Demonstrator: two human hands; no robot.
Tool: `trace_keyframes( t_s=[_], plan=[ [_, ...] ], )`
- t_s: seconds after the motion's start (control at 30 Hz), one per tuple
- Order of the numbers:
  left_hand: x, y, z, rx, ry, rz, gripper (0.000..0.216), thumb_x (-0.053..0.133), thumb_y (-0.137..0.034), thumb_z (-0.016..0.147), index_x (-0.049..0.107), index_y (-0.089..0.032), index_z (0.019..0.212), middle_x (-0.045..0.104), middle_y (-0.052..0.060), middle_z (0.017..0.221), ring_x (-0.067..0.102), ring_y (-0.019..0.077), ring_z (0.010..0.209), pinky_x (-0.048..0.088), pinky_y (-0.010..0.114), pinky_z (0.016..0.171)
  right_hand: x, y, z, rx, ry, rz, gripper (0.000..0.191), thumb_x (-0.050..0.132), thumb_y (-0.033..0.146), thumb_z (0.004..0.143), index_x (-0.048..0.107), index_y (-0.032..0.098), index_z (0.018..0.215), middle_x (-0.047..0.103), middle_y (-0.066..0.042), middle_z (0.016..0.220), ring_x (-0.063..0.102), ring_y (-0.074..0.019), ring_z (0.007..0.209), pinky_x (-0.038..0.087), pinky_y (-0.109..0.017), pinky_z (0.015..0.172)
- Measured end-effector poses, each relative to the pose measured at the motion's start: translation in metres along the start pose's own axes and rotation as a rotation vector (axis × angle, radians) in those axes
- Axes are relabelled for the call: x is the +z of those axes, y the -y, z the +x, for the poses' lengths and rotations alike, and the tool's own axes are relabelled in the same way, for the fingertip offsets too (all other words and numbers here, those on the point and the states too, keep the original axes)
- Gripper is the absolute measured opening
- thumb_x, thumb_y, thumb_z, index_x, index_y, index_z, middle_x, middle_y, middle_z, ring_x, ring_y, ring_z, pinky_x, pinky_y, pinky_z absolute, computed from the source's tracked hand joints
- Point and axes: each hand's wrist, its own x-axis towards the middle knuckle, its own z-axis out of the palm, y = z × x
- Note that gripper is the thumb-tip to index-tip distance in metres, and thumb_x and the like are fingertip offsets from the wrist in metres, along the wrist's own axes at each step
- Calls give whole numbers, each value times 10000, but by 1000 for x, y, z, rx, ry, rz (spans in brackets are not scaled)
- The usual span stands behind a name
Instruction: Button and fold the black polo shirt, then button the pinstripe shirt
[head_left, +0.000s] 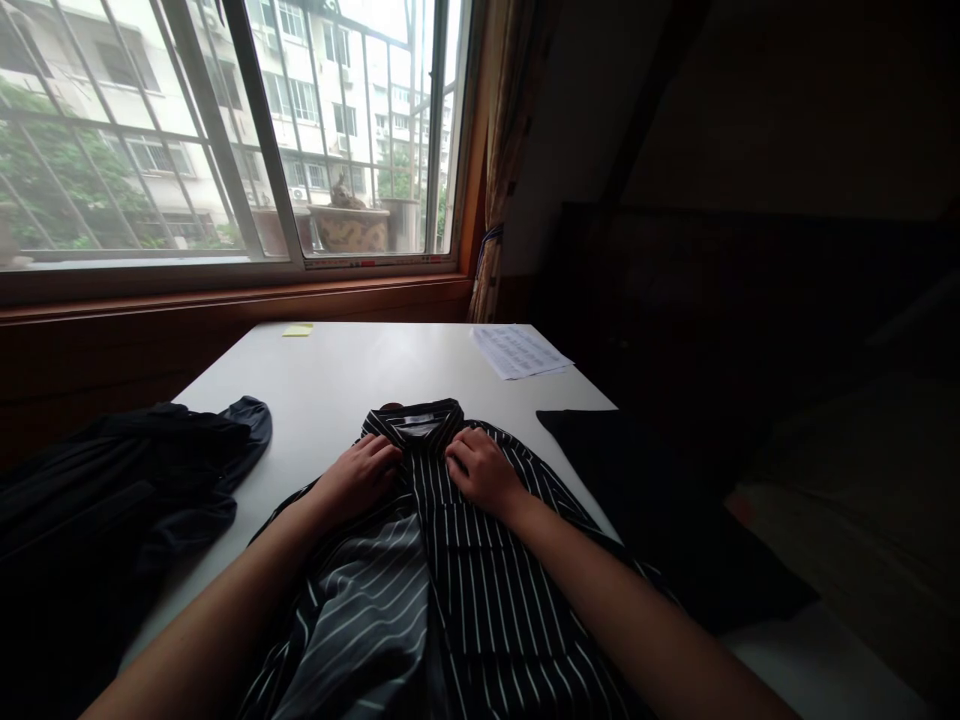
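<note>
A black shirt with thin white stripes (465,570) lies spread on the white table (352,370), its collar pointing away from me. My left hand (362,476) rests on the shirt just left of the collar, fingers curled and pinching the cloth. On the other side of the collar, my right hand (482,470) has its fingers closed on the shirt's front edge. Both forearms lie over the shirt's body.
A heap of dark clothing (127,490) lies at the table's left edge. A dark folded cloth (600,440) sits at the right edge. A printed paper sheet (520,351) and a yellow sticky note (297,330) lie at the far side, below a barred window.
</note>
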Motion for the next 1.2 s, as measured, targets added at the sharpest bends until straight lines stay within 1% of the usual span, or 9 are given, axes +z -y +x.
trace_keyframes(
  t_s=[0.13, 0.3, 0.4, 0.47, 0.57, 0.67, 0.77, 0.97, 1.2],
  plan=[
    [-1, -2, -2, 6, 0, 3, 214, 574, -226, 869, 568, -208, 1082, 589, 83, 1136, 522, 262, 1047, 461, 430, 947, -5, 3, 14, 91, 18, 51, 98, 540, 229, 906, 634, 208, 889, 631, -60, 942, 558, -212, 953, 415, -343, 924],
    [-10, -11, -5, -2, 49, 23, 308, 611, -390, 861, 575, -214, 1111, 559, 93, 1179, 498, 279, 1049, 456, 443, 939, -30, -14, 52, 261, -13, 112, 234, 403, 296, 973, 606, 188, 929, 644, -31, 862, 581, -159, 806, 418, -263, 761],
    [-17, -15, -4, -46, 114, 13, 404, 625, -503, 837, 586, -230, 1132, 547, 91, 1162, 493, 285, 1044, 462, 446, 921, -47, -26, 70, 329, 44, 110, 268, 439, 330, 950, 613, 181, 811, 627, -15, 729, 565, -154, 694, 380, -255, 648],
    [-20, -18, -3, -79, 158, 10, 478, 636, -575, 805, 592, -237, 1139, 534, 93, 1177, 489, 296, 1055, 466, 449, 910, -54, -25, 73, 342, 110, 112, 263, 501, 325, 912, 603, 179, 718, 606, -5, 658, 544, -144, 635, 347, -251, 602],
    [-21, -23, -3, -107, 193, 35, 556, 679, -603, 744, 586, -246, 1159, 516, 99, 1205, 480, 315, 1084, 452, 464, 921, -52, -3, 60, 319, 205, 137, 248, 557, 346, 883, 612, 181, 706, 600, 10, 624, 527, -125, 591, 323, -243, 572],
    [-19, -29, -3, -127, 208, 66, 583, 713, -583, 701, 573, -244, 1154, 517, 99, 1195, 478, 324, 1096, 436, 475, 933, -39, 29, 33, 279, 319, 193, 255, 589, 406, 872, 627, 190, 740, 622, 21, 637, 529, -109, 570, 314, -232, 547],
    [-17, -33, -5, -138, 216, 84, 626, 722, -608, 672, 557, -225, 1139, 518, 107, 1209, 474, 334, 1110, 435, 480, 929, -23, 52, 9, 293, 397, 209, 292, 636, 477, 833, 609, 194, 764, 639, 8, 693, 540, -118, 610, 305, -235, 544],
    [-8, -35, -11, -113, 191, 89, 759, 706, -694, 636, 526, -218, 1199, 500, 131, 1279, 439, 359, 1198, 377, 520, 1013, -12, 60, -3, 352, 378, 169, 343, 710, 508, 754, 564, 204, 819, 633, -6, 775, 552, -138, 682, 312, -244, 566],
    [5, -28, -16, -63, 123, 93, 850, 660, -722, 687, 484, -178, 1317, 474, 184, 1344, 401, 390, 1269, 282, 582, 1086, -14, 70, -3, 315, 348, 120, 363, 730, 495, 715, 534, 217, 844, 624, -33, 846, 566, -184, 749, 330, -270, 590]
  ],
)
